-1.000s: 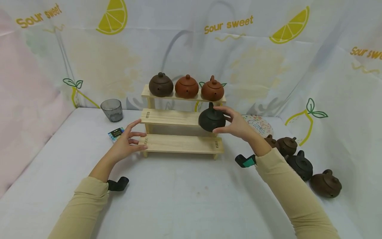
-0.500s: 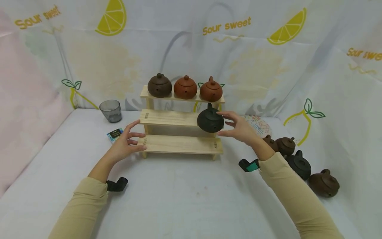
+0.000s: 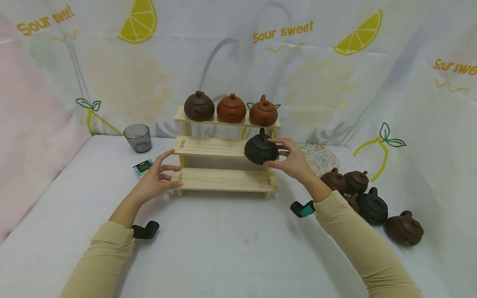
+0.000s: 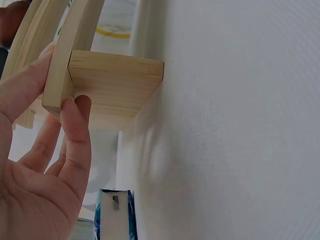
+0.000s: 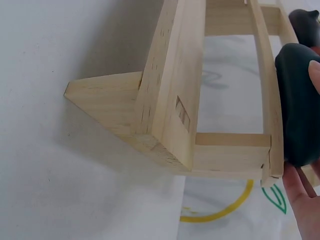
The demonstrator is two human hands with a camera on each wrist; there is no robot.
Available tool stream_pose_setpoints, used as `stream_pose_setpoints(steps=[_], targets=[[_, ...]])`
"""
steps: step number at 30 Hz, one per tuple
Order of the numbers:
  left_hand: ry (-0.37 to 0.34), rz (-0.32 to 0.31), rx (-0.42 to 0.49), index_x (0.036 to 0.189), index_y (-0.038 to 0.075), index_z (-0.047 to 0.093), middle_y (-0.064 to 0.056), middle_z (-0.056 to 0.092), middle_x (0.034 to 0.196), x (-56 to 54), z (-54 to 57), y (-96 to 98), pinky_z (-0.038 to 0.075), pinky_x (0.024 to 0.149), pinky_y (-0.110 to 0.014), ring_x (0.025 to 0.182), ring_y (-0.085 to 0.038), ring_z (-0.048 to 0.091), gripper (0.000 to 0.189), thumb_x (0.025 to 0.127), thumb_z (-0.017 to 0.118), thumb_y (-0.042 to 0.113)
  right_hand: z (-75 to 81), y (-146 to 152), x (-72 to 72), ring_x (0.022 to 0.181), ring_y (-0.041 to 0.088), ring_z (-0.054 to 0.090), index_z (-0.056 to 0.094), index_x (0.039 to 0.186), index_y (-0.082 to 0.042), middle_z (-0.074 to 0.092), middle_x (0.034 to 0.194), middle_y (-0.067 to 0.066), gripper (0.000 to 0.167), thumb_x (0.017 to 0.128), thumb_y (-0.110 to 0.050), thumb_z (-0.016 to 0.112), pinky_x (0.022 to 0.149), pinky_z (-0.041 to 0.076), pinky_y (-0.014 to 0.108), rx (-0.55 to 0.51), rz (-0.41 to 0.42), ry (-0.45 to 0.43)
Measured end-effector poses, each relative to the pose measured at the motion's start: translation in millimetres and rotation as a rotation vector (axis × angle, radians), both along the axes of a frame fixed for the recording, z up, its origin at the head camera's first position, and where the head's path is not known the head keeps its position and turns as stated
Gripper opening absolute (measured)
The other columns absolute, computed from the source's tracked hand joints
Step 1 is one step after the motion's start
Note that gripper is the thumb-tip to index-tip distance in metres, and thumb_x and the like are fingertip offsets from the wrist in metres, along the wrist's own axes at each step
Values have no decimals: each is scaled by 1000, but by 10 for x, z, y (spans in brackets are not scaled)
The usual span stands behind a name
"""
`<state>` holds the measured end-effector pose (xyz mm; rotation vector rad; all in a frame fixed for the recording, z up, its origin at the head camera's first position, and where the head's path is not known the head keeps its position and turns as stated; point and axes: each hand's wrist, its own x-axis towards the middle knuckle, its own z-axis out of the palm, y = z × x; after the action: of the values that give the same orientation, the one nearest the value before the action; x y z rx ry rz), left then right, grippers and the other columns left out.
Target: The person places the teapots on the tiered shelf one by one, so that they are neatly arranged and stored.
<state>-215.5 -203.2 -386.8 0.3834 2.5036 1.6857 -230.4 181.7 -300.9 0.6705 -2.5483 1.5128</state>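
Head view, nearest first: two tan sleeves (image 3: 98,256) run up to the grips, a small black device (image 3: 147,230) strapped at each wrist, over a white tabletop (image 3: 231,248).

Left hand (image 3: 152,184): thumb and fingers pinch the left end of the lowest shelf (image 3: 223,180) of a three-tier wooden stand. Left wrist view shows the digits on either side of the plank, close to the leg (image 4: 117,72).

Right of the right grip, and nearer the wearer: a brown teapot (image 3: 404,229) and a black one (image 3: 372,207), then more brown teapots (image 3: 356,182) bunched together, one partly hidden by the sleeve.

Right hand (image 3: 292,160): thumb and fingers pinch the black teapot (image 3: 261,149) from its right side, thumb low, a finger high. Pot sits at the right end of the middle shelf (image 3: 212,147), handle uppermost; right wrist view shows it against that plank.

Beyond the left grip, to its left: a small blue-and-black packet (image 3: 142,167), then a grey glass (image 3: 138,138). Behind the right grip: a round patterned mat (image 3: 321,159).

Above both grips, on the top shelf (image 3: 179,115): one dark brown teapot (image 3: 199,107), two red-brown teapots (image 3: 231,110), in a row. Farthest: lemon-print cloth (image 3: 223,54).
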Motion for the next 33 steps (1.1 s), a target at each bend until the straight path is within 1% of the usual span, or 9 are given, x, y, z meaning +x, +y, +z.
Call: stream_pose_setpoints(steps=[4,9,14,19,21,24,27,31,33], targets=[[-9,1,-6,150,29,8,-22,50,128,-2,7,5,46,70,-29,89,-29,53,99,79,75,10,-77,58,-53,116,38,43,48,129,4,39,131,22,61,75,3,75,94,38,45,-5,3,-26],[-15,1,-10,150,29,8,-22,50,128,-5,15,13,46,70,-30,89,-29,52,99,79,75,11,-193,226,-90,120,32,42,46,133,-3,38,136,13,64,77,-5,76,96,38,40,-3,-34,-59],[-21,6,-16,149,29,8,-21,50,128,-2,26,20,46,71,-30,89,-29,53,99,79,75,11,-200,394,6,120,30,43,47,132,-3,40,136,11,62,77,-3,75,96,38,40,-25,-58,-56],[-25,6,-13,150,28,8,-22,49,129,-8,13,14,46,71,-30,90,-30,52,99,80,75,9,-216,552,135,117,31,46,47,131,-3,42,132,14,61,78,-6,76,94,39,43,-28,-104,-98],[-21,4,-9,150,28,9,-22,49,129,-10,9,12,46,71,-30,89,-30,52,98,79,75,10,-228,607,184,117,32,46,46,132,-3,43,131,14,61,78,-8,76,93,41,39,-21,-124,-107],[-15,6,-10,149,29,10,-21,50,128,-7,3,8,47,70,-30,89,-30,53,98,79,76,11,-257,688,252,117,33,46,46,132,-2,44,132,14,61,79,-9,75,89,43,26,-17,-139,-92],[-17,8,-7,149,29,10,-20,50,127,-6,-3,3,47,70,-31,88,-30,53,98,78,76,12,-297,778,318,115,29,49,47,131,-3,45,132,12,61,78,-11,76,83,44,19,-25,-164,-89],[-13,5,0,149,28,11,-22,50,127,-1,-2,-5,47,70,-30,87,-29,53,98,78,76,10,-335,907,420,110,16,51,49,130,-6,45,130,8,58,78,-10,76,81,46,20,-58,-187,-98],[-8,5,2,149,28,11,-23,50,127,2,2,-6,47,70,-29,87,-29,53,98,79,76,9,-346,966,470,108,9,51,50,128,-7,47,128,3,56,78,-8,76,81,46,20,-67,-192,-81]])
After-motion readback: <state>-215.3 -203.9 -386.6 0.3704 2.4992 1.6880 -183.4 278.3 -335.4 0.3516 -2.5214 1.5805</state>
